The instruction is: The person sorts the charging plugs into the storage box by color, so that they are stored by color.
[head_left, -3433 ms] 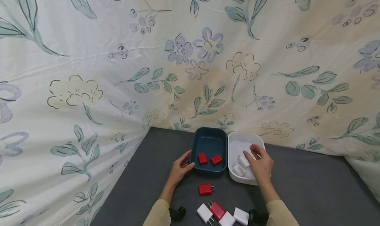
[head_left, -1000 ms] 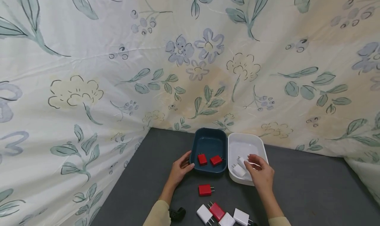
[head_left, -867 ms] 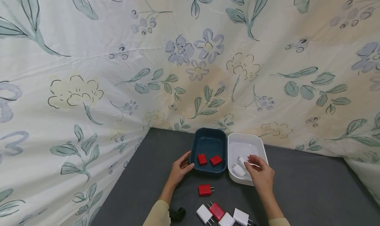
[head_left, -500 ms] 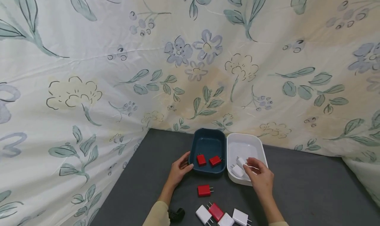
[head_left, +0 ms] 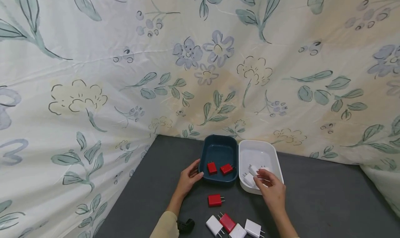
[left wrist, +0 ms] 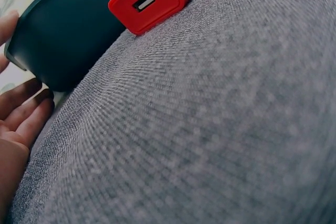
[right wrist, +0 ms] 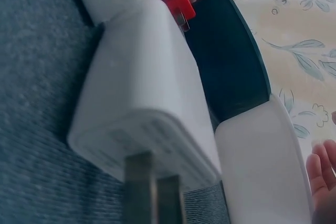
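My left hand [head_left: 188, 177] grips the left side of a dark teal bin [head_left: 220, 141], thumb at the rim and fingers against the outer wall. Inside lie two red USB wall chargers [head_left: 212, 168]. Beside it stands a white bin [head_left: 257, 144] with several white wall chargers [head_left: 249, 179], partly hidden by my right hand [head_left: 272, 189]. That hand hovers over the near right part of the white bin, fingers loosely bent, nothing seen gripped between them. In the right wrist view its fingertips [right wrist: 317, 169] show at the right edge.
A red charger [head_left: 214, 200] lies on the dark grey cloth in front of the bins. Nearer, another red charger [head_left: 227, 222] sits among white ones [head_left: 214, 226]. A black strap-like object [head_left: 186, 226] is by the left sleeve. Floral fabric [head_left: 187, 92] hangs behind.
My right hand has come down and back toward the near side of the white bin, and a white charger now shows just behind its fingers. The left hand has stayed on the teal bin.
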The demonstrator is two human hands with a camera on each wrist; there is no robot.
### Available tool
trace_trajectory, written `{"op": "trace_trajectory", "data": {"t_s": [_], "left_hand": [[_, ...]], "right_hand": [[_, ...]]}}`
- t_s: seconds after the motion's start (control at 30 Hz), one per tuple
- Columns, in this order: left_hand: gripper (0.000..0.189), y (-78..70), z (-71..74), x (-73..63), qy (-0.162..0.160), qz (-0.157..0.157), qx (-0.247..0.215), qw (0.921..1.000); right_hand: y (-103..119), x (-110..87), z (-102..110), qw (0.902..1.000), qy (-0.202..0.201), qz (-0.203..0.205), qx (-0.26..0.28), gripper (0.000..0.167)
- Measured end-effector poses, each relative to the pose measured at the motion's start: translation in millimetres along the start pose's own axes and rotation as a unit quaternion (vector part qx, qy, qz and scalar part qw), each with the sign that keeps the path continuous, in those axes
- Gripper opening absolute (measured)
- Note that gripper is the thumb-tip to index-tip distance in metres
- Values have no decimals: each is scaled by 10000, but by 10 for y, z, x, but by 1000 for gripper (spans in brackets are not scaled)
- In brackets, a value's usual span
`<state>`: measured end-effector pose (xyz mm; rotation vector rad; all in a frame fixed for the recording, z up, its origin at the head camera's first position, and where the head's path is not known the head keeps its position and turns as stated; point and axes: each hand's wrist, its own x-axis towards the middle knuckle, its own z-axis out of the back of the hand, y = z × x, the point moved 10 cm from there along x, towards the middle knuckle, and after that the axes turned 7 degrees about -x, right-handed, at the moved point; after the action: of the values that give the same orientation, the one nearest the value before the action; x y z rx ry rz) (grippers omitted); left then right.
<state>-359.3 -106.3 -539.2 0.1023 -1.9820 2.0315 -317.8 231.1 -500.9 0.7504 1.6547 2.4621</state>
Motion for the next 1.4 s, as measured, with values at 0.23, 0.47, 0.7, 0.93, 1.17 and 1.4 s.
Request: {"op": "trace_trajectory", "data": {"t_s": [0.23, 0.47, 0.7, 0.93, 1.17, 1.4], "left_hand": [[61, 16, -13, 21, 61, 73, -19, 10000], [61, -17, -26, 20, 84, -19, 22, 10000], [62, -28, -30, 21, 109, 13, -13, 9999], [63, -31, -29, 4, 141, 49, -98, 9998], [62, -20, -26, -4, 117, 29, -113, 9999], [63, -5, -18, -5, 107, 41, -132, 9998]], "right_hand": [[199, -76, 29, 10000, 4, -22, -89, 31], [410, -145, 66, 9998, 59, 115, -167, 30], [378, -191, 45, 9998, 150, 31, -150, 29], [392, -229, 52, 9994, 108, 313, -135, 29], [150, -233, 1, 9988, 64, 473, -88, 32], [72, -282, -12, 9979, 137, 632, -23, 31]]}}
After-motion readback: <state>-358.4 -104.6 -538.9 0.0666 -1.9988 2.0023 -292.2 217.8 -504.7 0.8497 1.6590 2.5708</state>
